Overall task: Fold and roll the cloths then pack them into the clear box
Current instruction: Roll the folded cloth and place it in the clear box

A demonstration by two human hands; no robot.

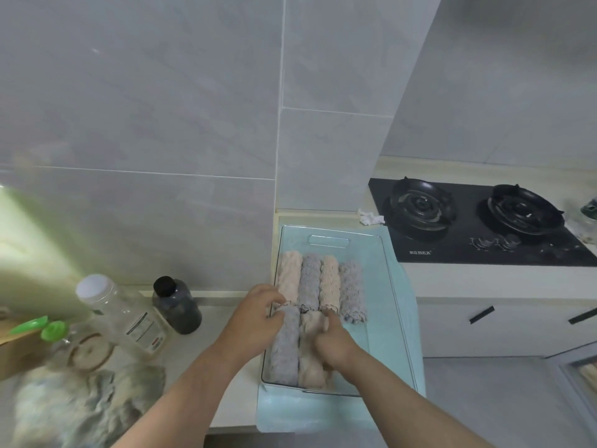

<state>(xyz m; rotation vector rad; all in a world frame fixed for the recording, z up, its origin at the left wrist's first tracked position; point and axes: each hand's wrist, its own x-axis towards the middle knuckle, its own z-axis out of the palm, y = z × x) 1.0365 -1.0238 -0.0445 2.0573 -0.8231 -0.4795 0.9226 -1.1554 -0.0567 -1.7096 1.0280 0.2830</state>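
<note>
The clear box point(378, 245) sits on a pale blue mat point(400, 376) at the counter's point(232, 396) right end, just beside the black gas hob point(478, 221). Along its far half lies a row of four rolled cloths point(324, 282), alternating beige and grey, side by side and touching. In the near half lie two more: the near grey roll point(286, 347) against the left wall and the near beige roll point(308, 367) beside it.

The left hand point(255, 315) curls its fingers over the far end of the near grey roll and holds it; its fingertips are hidden. The right hand point(332, 344) is closed round the near beige roll and covers most of its middle.

At the counter's near left corner, a heap of loose cloths point(80, 405) is blurred and cut off by the frame. Behind it stand a clear jar point(119, 315), a dark bottle point(176, 305) and a green-capped bottle point(55, 331), the last hard to make out.
</note>
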